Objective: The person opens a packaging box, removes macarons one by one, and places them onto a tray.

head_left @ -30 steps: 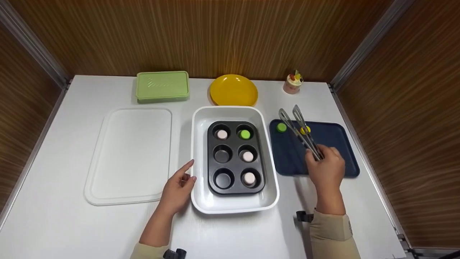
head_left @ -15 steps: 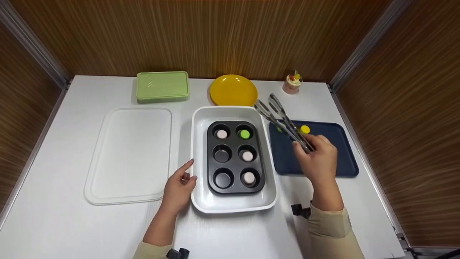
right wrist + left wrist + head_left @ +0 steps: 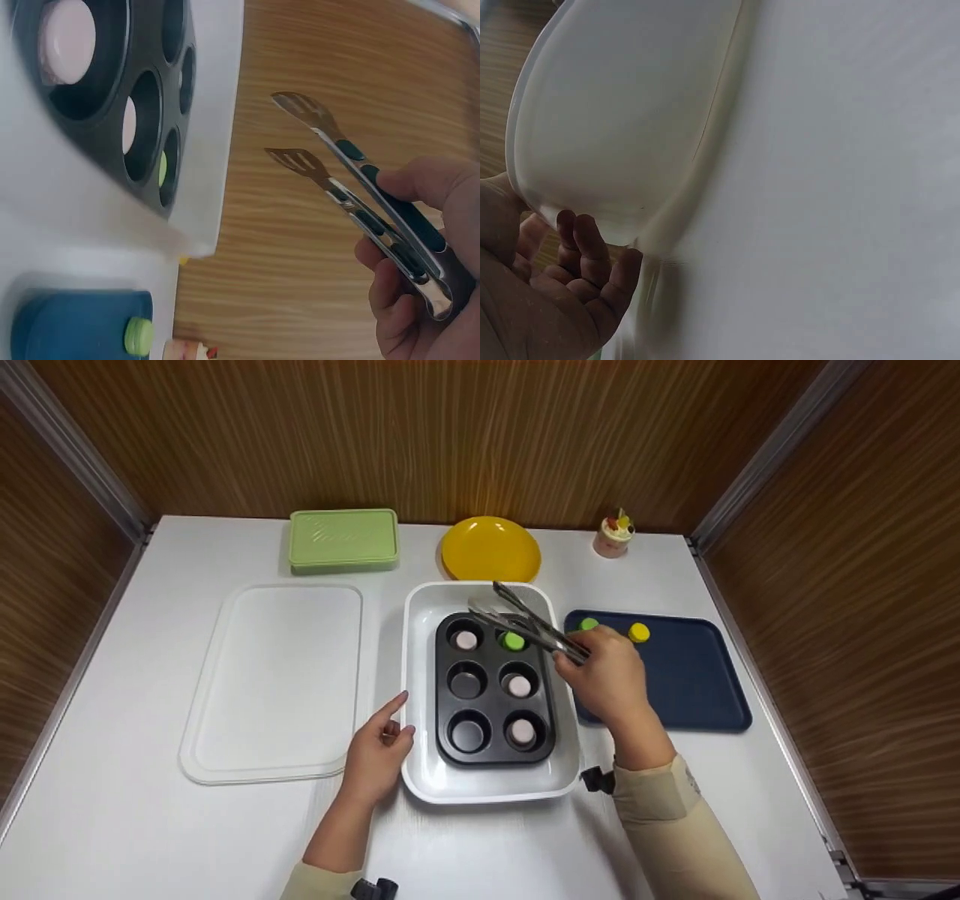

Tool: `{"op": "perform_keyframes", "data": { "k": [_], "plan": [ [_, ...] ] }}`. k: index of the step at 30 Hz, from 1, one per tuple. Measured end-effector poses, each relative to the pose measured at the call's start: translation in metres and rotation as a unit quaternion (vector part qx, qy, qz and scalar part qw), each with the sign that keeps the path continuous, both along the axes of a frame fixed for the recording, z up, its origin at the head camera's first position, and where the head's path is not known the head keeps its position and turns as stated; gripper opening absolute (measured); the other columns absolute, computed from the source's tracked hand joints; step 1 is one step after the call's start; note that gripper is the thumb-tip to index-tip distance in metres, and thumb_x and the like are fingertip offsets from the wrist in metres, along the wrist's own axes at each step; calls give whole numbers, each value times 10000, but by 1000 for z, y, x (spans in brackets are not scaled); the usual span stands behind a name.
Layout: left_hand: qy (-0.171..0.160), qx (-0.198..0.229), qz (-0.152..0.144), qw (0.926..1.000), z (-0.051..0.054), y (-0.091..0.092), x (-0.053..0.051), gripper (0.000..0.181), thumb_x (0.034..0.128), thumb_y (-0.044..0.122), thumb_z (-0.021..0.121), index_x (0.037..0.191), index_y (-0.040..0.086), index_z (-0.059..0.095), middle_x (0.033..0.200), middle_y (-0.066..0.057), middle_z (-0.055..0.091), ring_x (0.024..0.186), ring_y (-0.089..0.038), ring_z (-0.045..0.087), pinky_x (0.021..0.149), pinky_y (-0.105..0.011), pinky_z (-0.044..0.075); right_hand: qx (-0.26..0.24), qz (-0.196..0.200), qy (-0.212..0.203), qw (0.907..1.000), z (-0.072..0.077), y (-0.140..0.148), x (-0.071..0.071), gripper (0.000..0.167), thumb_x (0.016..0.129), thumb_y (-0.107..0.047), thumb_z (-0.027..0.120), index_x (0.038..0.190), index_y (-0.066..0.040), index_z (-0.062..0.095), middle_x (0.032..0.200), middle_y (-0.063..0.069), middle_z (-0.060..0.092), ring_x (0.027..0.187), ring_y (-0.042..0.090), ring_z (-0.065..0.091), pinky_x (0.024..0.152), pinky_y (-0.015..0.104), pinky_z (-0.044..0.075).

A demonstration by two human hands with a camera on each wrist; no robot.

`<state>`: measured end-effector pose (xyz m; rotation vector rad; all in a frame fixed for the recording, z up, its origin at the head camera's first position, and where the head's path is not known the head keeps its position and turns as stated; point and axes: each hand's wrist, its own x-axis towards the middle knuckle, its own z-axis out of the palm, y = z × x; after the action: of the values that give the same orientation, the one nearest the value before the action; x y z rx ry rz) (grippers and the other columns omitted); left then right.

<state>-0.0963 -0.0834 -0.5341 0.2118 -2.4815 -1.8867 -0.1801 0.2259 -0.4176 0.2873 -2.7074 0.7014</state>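
In the head view my right hand [image 3: 609, 675] grips metal tongs [image 3: 559, 640] over the right side of a white tub [image 3: 491, 787]. The tongs' arms are spread with nothing between them; in the right wrist view the slotted tips [image 3: 300, 161] are bare. Inside the tub lies a dark muffin tin [image 3: 493, 705]. Pink macarons sit in its far left cup [image 3: 466, 640], middle right cup [image 3: 519, 685] and near right cup [image 3: 523, 731]. A green macaron [image 3: 513, 641] is in the far right cup, partly behind the tongs. My left hand [image 3: 375, 757] holds the tub's left rim, thumb over it.
Right of the tub, a navy tray [image 3: 697, 690] bears a green macaron [image 3: 588, 624] and a yellow one [image 3: 639, 632]. A white lid [image 3: 277, 682] lies left. Behind are a green box [image 3: 343, 538], a yellow plate [image 3: 490, 549] and a dessert cup [image 3: 613, 536].
My right hand has carried the spread tongs left, from above the navy tray to above the muffin tin's far right side. My left hand keeps its place on the tub.
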Motion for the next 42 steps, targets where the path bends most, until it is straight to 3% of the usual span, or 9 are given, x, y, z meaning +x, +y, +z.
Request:
{"op": "perform_keyframes", "data": {
  "k": [7,14,23,30,42],
  "plan": [
    [-44,-123,-43,9999,0,0,0,528,988,27,678,1505,102,607,903,-56,556,806,-174,561,748,-294,506,363,41,-504,9981,-1,-14,-8,119,875,-178,812,923,-69,810,821,93,664,757,315,615,653,519,498],
    [-39,-130,-24,9999,0,0,0,526,985,18,676,1501,99,612,890,-55,550,795,-179,558,749,-302,506,860,247,-804,9927,-1,-24,-16,166,906,-240,793,900,-75,782,850,104,647,755,329,628,656,541,502],
    [4,-72,-40,10000,1,0,0,526,979,14,679,1495,92,616,896,-61,549,775,-172,559,708,-257,499,1072,311,-924,9895,-4,-30,-22,173,874,-222,779,789,-79,733,805,94,628,715,311,605,629,523,501],
    [26,-89,-51,9999,1,0,1,523,984,19,679,1497,96,616,894,-60,546,773,-172,552,698,-258,492,1229,326,-1031,9865,-6,-36,-25,279,857,-197,752,627,-137,608,712,61,572,652,277,573,577,498,483],
    [53,16,-8,10000,0,-1,1,518,981,28,678,1491,93,621,894,-54,555,807,-188,551,757,-306,495,1466,297,-932,9843,-11,-46,-24,279,885,-167,763,655,-137,607,760,72,594,673,302,606,597,524,522]
  ]
}}
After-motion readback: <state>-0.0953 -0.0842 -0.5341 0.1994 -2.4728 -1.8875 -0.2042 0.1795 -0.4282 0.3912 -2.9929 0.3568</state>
